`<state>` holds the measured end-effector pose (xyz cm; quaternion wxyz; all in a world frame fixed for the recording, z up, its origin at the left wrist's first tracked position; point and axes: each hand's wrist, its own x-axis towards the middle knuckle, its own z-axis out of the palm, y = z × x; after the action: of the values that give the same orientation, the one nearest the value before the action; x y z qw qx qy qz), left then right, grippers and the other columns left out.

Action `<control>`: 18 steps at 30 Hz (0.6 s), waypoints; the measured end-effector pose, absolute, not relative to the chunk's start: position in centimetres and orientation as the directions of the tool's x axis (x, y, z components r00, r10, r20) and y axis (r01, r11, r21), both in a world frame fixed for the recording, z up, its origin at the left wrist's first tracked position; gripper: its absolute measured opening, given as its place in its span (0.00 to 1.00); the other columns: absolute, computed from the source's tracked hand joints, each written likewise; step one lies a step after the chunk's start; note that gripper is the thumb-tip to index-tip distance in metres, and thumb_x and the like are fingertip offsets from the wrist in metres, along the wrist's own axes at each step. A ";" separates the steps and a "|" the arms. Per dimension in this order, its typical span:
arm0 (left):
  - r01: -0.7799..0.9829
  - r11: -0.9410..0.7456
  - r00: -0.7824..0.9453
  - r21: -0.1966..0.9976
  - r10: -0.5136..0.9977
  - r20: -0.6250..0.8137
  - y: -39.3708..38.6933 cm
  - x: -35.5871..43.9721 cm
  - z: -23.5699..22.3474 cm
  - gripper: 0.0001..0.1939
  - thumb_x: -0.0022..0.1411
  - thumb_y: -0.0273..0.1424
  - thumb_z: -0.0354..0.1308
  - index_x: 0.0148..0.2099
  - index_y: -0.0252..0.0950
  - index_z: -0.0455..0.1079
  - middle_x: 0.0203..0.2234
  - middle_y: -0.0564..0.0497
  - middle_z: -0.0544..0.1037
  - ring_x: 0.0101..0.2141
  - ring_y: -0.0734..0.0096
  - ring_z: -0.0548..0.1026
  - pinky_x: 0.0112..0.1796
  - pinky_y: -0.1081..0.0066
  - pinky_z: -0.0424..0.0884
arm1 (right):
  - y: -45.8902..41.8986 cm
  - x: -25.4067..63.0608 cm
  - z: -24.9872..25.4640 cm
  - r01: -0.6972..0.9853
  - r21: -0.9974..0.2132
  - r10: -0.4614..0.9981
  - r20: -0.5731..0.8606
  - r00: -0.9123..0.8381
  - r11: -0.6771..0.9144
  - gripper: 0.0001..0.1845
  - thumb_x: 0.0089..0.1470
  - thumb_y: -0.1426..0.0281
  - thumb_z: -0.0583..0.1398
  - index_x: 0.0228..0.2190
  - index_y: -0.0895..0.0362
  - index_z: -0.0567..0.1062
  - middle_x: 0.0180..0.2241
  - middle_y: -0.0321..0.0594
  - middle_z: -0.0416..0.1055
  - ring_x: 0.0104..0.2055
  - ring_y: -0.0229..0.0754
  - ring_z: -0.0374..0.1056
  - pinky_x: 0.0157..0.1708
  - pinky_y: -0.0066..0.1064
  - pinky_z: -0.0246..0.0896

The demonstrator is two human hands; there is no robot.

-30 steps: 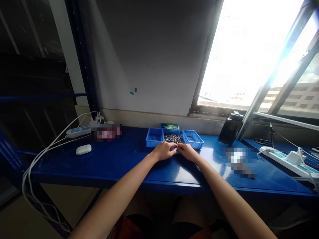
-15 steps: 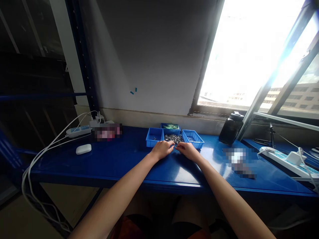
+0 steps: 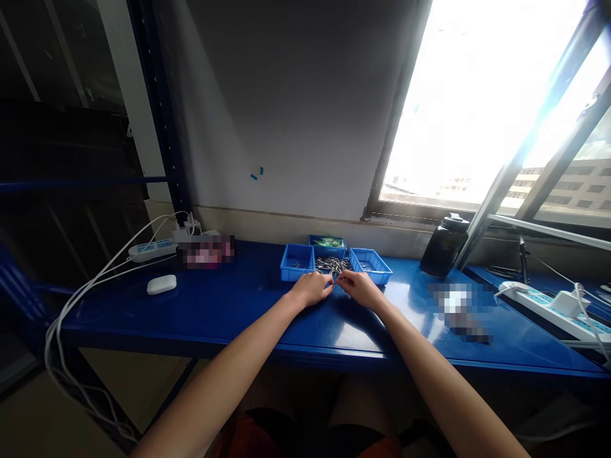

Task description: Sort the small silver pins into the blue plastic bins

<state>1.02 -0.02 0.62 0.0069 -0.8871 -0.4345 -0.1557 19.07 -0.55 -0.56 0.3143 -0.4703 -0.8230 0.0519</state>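
My left hand (image 3: 311, 289) and my right hand (image 3: 361, 287) rest close together at the near side of a pile of thin metal pieces, perhaps screws (image 3: 333, 264). Fingers of both hands are pinched, their tips almost meeting; anything between them is too small to make out. Left of the pile stands a blue bin (image 3: 297, 275) holding a few thin pieces. To the right sits another blue bin (image 3: 375, 276), also with a few pieces inside. Behind the pile is a third blue bin (image 3: 312, 240) with green packaging (image 3: 329, 242) in it.
The blue table (image 3: 229, 312) runs along a wall. A white case (image 3: 161, 284) and a power strip (image 3: 153, 250) with loose cables lie at left. At right are a black bottle (image 3: 443, 247), a blurred-out item (image 3: 458, 308) and another power strip (image 3: 539, 305).
My hands stay at the near edge of the pile, with only slight finger movement. The bins and pile keep their places; the view shifts slightly.
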 end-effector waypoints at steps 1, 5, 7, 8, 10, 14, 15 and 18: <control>0.776 -0.618 0.567 0.129 0.772 0.288 0.0 1.0 0.6 0.16 0.58 0.40 0.44 0.43 0.40 0.67 0.31 0.48 0.75 0.32 0.64 0.72 0.31 0.71 0.65 | -0.6 19.0 -0.5 0.740 -0.385 0.808 0.467 -0.360 0.552 0.14 0.51 0.61 0.52 0.29 0.57 0.71 0.17 0.33 0.63 0.20 0.32 0.56 0.21 0.23 0.49; 0.780 -0.604 0.544 0.165 0.784 0.298 0.2 1.0 0.5 0.16 0.58 0.41 0.44 0.41 0.39 0.67 0.30 0.48 0.74 0.33 0.65 0.72 0.30 0.72 0.65 | -0.8 19.0 -0.4 0.729 -0.395 0.808 0.460 -0.369 0.558 0.13 0.51 0.62 0.52 0.29 0.57 0.71 0.17 0.33 0.63 0.19 0.32 0.56 0.22 0.23 0.49; 0.784 -0.594 0.532 0.180 0.793 0.298 0.2 1.0 0.5 0.16 0.58 0.41 0.44 0.40 0.39 0.67 0.30 0.48 0.74 0.32 0.64 0.72 0.30 0.72 0.65 | -0.7 18.9 -0.4 0.729 -0.398 0.810 0.455 -0.370 0.557 0.12 0.51 0.63 0.52 0.28 0.58 0.71 0.17 0.33 0.63 0.19 0.32 0.56 0.22 0.23 0.49; 0.787 -0.587 0.523 0.188 0.798 0.300 0.3 1.0 0.5 0.15 0.58 0.41 0.45 0.39 0.39 0.67 0.30 0.48 0.74 0.32 0.64 0.72 0.30 0.72 0.65 | -0.7 18.9 -0.4 0.730 -0.401 0.812 0.452 -0.369 0.554 0.12 0.51 0.63 0.52 0.29 0.58 0.71 0.17 0.33 0.63 0.20 0.32 0.56 0.22 0.23 0.49; 0.791 -0.576 0.503 0.206 0.805 0.315 0.3 1.0 0.5 0.14 0.58 0.40 0.45 0.40 0.39 0.67 0.30 0.48 0.74 0.32 0.65 0.72 0.30 0.72 0.65 | -0.5 19.0 -0.6 0.733 -0.406 0.820 0.439 -0.366 0.545 0.12 0.50 0.63 0.52 0.29 0.58 0.71 0.18 0.33 0.64 0.20 0.32 0.56 0.22 0.23 0.50; 0.775 -0.592 0.496 0.223 0.787 0.366 0.4 1.0 0.5 0.14 0.59 0.38 0.45 0.42 0.40 0.66 0.31 0.49 0.75 0.32 0.66 0.72 0.30 0.72 0.65 | -0.3 19.1 -0.9 0.743 -0.412 0.841 0.380 -0.386 0.527 0.10 0.49 0.65 0.54 0.29 0.57 0.71 0.19 0.33 0.66 0.20 0.32 0.58 0.22 0.23 0.50; 0.765 -0.606 0.506 0.218 0.775 0.379 0.3 1.1 0.4 0.14 0.59 0.38 0.45 0.42 0.40 0.66 0.31 0.50 0.75 0.32 0.66 0.72 0.31 0.72 0.65 | -0.3 19.1 -1.0 0.746 -0.413 0.844 0.369 -0.389 0.523 0.10 0.49 0.65 0.54 0.29 0.57 0.71 0.19 0.33 0.66 0.21 0.32 0.58 0.23 0.23 0.51; 0.733 -0.654 0.546 0.186 0.729 0.414 0.2 1.1 0.5 0.13 0.60 0.38 0.45 0.43 0.41 0.66 0.30 0.51 0.75 0.33 0.67 0.73 0.31 0.73 0.65 | -0.3 19.1 -1.1 0.750 -0.415 0.851 0.353 -0.388 0.515 0.09 0.49 0.66 0.53 0.28 0.58 0.71 0.20 0.34 0.67 0.21 0.33 0.59 0.23 0.23 0.51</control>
<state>1.12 0.22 0.45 0.0047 -0.8791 -0.4156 -0.2333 19.10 -0.27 -1.08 0.2684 -0.4835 -0.8279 0.0941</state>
